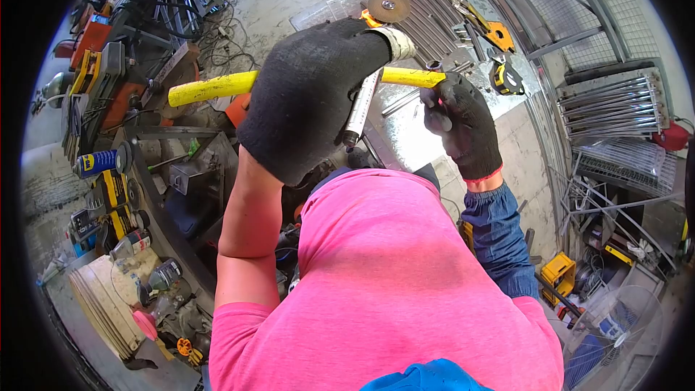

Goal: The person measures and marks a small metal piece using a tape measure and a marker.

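Note:
My left hand [311, 94], in a black glove with a whitish wrapping at one fingertip, is closed around a scuffed yellow bar [213, 89]. The bar runs crosswise in front of my chest and its far left end sticks out past the hand. A white marker [363, 105] with a dark end hangs down from under the same hand, held against the bar. My right hand [465, 123], also black-gloved, has its fingers curled at the bar's right end, with the fingertips right at that end.
A metal-topped table ahead carries long steel bars [427, 18], a cutting disc [389, 7], an orange square tool [499, 36] and a tape measure [505, 78]. On the left are a spray can [98, 163] and power tools. A rack of metal rods [608, 105] and a fan [615, 333] stand right.

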A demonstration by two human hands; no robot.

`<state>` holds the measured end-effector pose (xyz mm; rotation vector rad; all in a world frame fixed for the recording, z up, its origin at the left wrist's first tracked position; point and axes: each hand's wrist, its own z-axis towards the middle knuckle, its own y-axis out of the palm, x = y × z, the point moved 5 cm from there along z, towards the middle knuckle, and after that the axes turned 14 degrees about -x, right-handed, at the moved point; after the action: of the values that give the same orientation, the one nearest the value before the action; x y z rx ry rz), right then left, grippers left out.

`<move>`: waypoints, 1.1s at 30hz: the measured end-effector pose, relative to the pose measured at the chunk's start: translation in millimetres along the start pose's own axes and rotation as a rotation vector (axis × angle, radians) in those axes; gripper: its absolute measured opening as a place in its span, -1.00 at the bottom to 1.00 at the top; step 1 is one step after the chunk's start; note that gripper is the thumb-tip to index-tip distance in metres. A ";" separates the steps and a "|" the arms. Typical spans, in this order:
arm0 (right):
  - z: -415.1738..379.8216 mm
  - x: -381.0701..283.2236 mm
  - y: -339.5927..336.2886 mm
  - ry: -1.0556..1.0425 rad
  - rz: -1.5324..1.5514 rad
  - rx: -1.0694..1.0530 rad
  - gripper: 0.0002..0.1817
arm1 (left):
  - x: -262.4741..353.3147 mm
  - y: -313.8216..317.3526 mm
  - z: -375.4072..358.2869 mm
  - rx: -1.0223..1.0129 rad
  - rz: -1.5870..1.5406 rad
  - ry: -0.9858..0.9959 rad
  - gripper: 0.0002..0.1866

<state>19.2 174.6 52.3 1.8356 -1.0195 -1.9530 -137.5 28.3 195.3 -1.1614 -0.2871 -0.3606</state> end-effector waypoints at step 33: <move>-13.0 -34.1 23.4 0.007 -0.621 0.351 -0.80 | -28.8 3.4 -15.7 -0.130 -0.153 -0.197 -0.68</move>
<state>30.9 175.4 94.0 2.5989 -0.9027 -2.1851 -161.7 18.6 175.0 -1.3090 -0.5332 -0.4036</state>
